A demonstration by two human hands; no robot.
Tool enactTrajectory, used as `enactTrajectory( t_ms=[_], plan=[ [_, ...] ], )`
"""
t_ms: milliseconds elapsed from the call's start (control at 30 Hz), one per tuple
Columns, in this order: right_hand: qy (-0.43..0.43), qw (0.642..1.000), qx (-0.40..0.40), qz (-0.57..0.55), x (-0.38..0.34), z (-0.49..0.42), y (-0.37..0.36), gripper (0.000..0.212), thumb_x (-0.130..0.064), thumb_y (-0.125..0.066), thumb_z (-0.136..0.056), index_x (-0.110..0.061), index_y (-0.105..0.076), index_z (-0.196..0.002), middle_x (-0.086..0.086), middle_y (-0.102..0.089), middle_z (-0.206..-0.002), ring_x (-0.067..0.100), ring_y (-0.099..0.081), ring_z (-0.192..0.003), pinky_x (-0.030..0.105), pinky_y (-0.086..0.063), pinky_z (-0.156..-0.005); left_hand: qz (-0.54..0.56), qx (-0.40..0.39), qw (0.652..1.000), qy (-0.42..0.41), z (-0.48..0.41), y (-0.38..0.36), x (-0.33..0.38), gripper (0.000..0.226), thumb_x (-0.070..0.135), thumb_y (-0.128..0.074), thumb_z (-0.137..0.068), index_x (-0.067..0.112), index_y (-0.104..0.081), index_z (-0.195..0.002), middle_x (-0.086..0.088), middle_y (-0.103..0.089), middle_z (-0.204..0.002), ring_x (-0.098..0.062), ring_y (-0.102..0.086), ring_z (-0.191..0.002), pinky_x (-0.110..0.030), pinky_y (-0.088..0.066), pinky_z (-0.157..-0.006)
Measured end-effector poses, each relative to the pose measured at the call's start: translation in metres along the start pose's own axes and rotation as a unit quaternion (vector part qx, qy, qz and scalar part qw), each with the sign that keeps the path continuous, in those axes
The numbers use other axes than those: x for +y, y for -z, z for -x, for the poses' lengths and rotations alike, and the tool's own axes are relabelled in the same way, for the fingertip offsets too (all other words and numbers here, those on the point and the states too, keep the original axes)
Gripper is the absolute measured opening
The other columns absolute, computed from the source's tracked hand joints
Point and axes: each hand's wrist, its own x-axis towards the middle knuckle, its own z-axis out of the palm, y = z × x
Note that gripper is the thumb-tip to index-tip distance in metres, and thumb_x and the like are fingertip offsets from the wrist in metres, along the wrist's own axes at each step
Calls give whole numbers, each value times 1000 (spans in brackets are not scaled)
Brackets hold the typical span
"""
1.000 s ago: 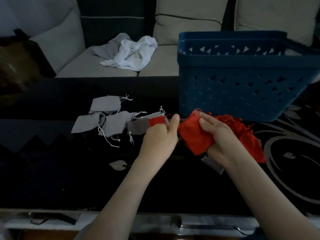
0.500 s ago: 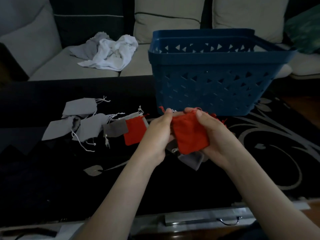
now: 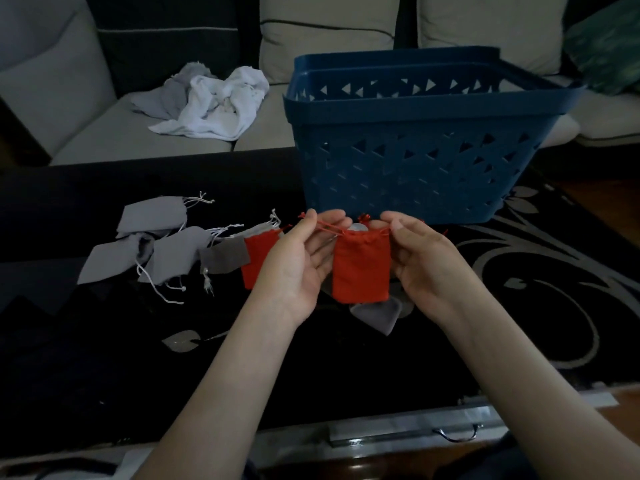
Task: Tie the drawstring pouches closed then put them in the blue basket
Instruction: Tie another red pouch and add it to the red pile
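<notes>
red pouch [image 3: 360,268] hung upright between your two hands, held above the dark patterned table [image 3: 104,358], in front of the basket and not in it. your left hand [image 3: 298,261] pinched its red drawstring [image 3: 329,230] between thumb and forefinger, palm turned up and the other fingers loosely spread. your right hand [image 3: 426,261] gripped the pouch's top right corner, thumb on the near side and fingers curled behind it. the cord ran taut from the pouch's puckered mouth to your left fingertips; whether it was knotted could not be told.

just under the pouch a grey pouch [image 3: 377,315] lay flat on the table, partly hidden by it. to the left, behind your left hand, a second red pouch [image 3: 258,258] lay on the table, touching a dark grey pouch [image 3: 227,259]. further left a cluster of light grey pouches [image 3: 173,258] overlapped one another, their white strings loose on the tabletop.

beyond your fingertips stood the blue basket [image 3: 415,168], upright on the table, its walls pierced with triangles; its inside could not be seen. behind the table ran a pale sofa [image 3: 329,39], with a crumpled white cloth [image 3: 221,105] on its seat to the left of the basket.
</notes>
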Motion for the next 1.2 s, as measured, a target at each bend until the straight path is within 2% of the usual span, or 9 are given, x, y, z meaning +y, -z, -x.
enactTrajectory(
  t_ms=[267,400,500,633,800,900,967,1067,1200],
  plan=[
    [8,996,25,-86,0,-6,3,20,-3,-39,-98,-10,-56,-92,-1,-67,-66,11,-68,-68,21,-55,-68,37,57,998,-18,0,4,8,40,32,-37,-102,18,-45,-65,2,-73,-74,-6,-69,-68,-23,-44,-71],
    [19,990,58,-124,-5,-9,7,21,4,-35,-97,-11,-49,-92,-2,-60,-55,12,-67,-62,24,-56,-61,82,82,991,-59,-3,8,13,42,31,-38,-102,17,-41,-62,5,-49,-45,-8,-66,-57,-24,-42,-66],
    [54,995,47,-65,-4,-7,3,15,2,-37,-98,-9,-47,-102,-2,-58,-58,11,-63,-61,26,-55,-64,71,43,994,-70,-3,7,12,41,32,-36,-102,16,-44,-66,8,-34,-40,-7,-50,-44,-22,-40,-58],
    [120,988,-49,88,-6,-2,0,7,-6,-50,-94,-10,-54,-99,0,-64,-68,13,-61,-70,29,-50,-76,-115,-5,987,-115,-1,7,6,39,25,-33,-104,10,-59,-78,11,-30,-40,-1,-28,-38,-15,-27,-44],
    [135,966,-100,197,-2,7,-13,4,-9,-59,-87,-10,-58,-83,2,-68,-67,11,-63,-64,22,-51,-68,-255,-140,952,-91,13,-3,0,14,7,-49,-90,10,-63,-90,14,-51,-48,4,-47,-47,-11,-36,-53],
    [164,955,-96,226,-2,9,-19,7,-6,-61,-86,-7,-59,-79,-1,-65,-64,8,-60,-62,18,-49,-61,-286,-203,934,-61,15,0,-1,30,8,-48,-67,8,-61,-95,15,-53,-55,3,-49,-55,-14,-39,-59],
    [183,944,-90,258,-2,8,-21,11,-4,-64,-84,-10,-61,-75,-6,-61,-64,5,-57,-62,16,-47,-60,-323,-210,922,-50,16,1,-4,36,9,-51,-72,8,-60,-107,10,-63,-67,-2,-59,-67,-16,-46,-67],
    [199,921,-118,313,-1,8,-25,17,-15,-70,-76,-30,-66,-67,-13,-57,-69,3,-54,-70,16,-44,-67,-404,-184,893,-68,16,2,-7,23,27,-57,-86,25,-64,-108,-4,-70,-108,-15,-65,-102,-36,-49,-97],
    [181,928,-126,301,4,9,-29,14,-5,-64,-86,-18,-66,-81,-10,-61,-67,2,-54,-62,14,-42,-60,-466,-131,871,-88,12,6,-10,32,35,-43,-99,29,-71,-85,3,-72,-95,-13,-66,-92,-40,-48,-96]
  ],
)
